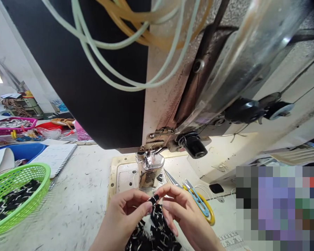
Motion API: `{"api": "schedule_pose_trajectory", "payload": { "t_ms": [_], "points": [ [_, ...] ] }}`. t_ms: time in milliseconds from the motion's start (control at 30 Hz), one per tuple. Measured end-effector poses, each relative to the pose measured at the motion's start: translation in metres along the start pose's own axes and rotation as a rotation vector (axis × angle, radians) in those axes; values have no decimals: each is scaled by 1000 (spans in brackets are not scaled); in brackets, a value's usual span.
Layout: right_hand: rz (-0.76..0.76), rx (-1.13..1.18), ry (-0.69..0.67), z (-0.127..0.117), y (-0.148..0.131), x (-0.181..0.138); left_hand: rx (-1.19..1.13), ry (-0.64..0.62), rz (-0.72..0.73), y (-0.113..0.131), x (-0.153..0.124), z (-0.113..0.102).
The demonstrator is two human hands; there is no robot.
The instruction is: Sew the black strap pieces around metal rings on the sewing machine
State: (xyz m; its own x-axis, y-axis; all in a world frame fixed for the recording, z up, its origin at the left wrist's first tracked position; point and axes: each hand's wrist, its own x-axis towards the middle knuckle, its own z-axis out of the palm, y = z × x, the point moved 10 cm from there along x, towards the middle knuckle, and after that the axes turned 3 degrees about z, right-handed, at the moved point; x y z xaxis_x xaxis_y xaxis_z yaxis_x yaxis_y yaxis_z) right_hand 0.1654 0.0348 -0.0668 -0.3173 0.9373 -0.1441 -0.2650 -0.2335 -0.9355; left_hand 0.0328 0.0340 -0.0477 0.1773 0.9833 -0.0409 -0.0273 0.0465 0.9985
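My left hand (129, 212) pinches a small black fabric piece (154, 199) with a pale mark between thumb and fingers. From the other side, the curled fingers of my right hand (179, 205) hold its right end. Just beneath both hands lies a pile of similar black pieces (163, 233) with pale thread ends. The presser foot area of a sewing machine (153, 162) stands right beyond my fingers. To the right of my right hand are blue-handled thread snips (199, 200) and yellow-handled scissors (210, 212), partly overlapping.
A green basket (45, 177) with black pieces stands at the left, near a spiral notebook (60, 153) and a blue container (31, 150). The machine head (115, 104) and looping tubes (136, 87) hang over the worktable. A printed ruler scale (232, 240) shows at lower right.
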Motion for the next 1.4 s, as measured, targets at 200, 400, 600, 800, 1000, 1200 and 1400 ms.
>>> {"api": "schedule_pose_trajectory", "payload": {
  "t_ms": [200, 400, 600, 800, 1000, 1200, 1400],
  "points": [
    [42, -273, 42, -3, -7, -1, 31, 11, 30, 7, -1, -3],
    [13, -303, 92, -2, -12, 0, 38, 29, 32, 8, -2, -1],
    [3, -241, 53, 0, -5, 0, 3, -26, -39, -2, -2, 3],
    [-38, -193, 56, 5, -15, -3, -3, -41, -58, 0, -1, 1],
    [-162, -238, 113, 20, -54, 9, -103, 82, -9, 33, 18, -8],
    [-583, -633, 278, 15, -103, 14, -364, 170, -65, 35, 46, -12],
    [-994, -1035, 297, 27, -123, -10, -490, 286, -151, 18, 56, -17]
  ]
}}
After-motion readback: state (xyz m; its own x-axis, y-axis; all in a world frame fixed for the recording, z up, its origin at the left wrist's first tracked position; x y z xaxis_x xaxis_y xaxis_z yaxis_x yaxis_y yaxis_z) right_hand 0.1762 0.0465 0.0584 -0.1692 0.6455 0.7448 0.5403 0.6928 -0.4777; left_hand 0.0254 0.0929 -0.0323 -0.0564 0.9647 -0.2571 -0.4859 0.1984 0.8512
